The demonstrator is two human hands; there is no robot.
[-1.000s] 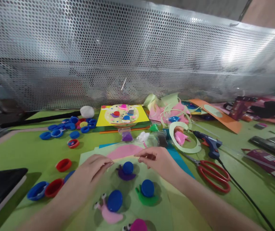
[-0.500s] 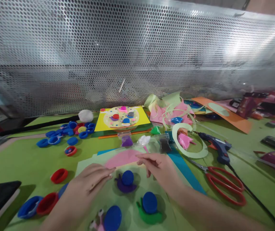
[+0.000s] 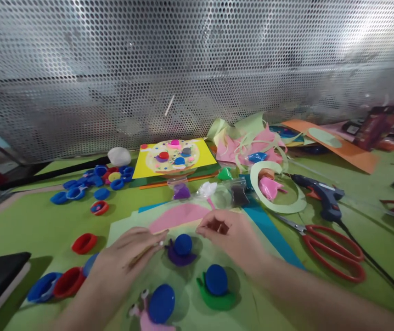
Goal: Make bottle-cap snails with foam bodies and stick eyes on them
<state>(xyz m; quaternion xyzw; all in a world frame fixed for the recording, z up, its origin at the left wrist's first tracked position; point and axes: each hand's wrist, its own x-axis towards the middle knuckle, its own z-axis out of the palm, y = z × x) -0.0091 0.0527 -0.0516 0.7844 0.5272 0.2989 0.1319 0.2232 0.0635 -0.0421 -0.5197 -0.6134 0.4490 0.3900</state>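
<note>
A purple clay snail (image 3: 181,259) with a blue bottle-cap shell (image 3: 183,245) sits on pale green paper between my hands. My left hand (image 3: 133,253) is just left of it, fingers together, with a tiny white bit (image 3: 161,243) at the fingertips by the snail's head. To its upper right, my right hand (image 3: 233,236) has thumb and fingertips pinched; whatever they hold is too small to make out. Nearer me lie a green clay snail (image 3: 216,299) and a pink clay snail (image 3: 149,319), both with blue cap shells. White eyes top the pink one's stalks.
Bags of purple clay (image 3: 181,191) and white clay (image 3: 207,188) lie beyond the paper. Red-handled scissors (image 3: 334,253), a paper ring (image 3: 300,202) and a glue gun (image 3: 321,193) are at right. Bottle caps (image 3: 76,192) and a black object (image 3: 0,280) are at left.
My right hand's fingers have curled in from a looser, extended pose to a pinch. The left hand stays near the purple snail's head. The camera view has shifted slightly.
</note>
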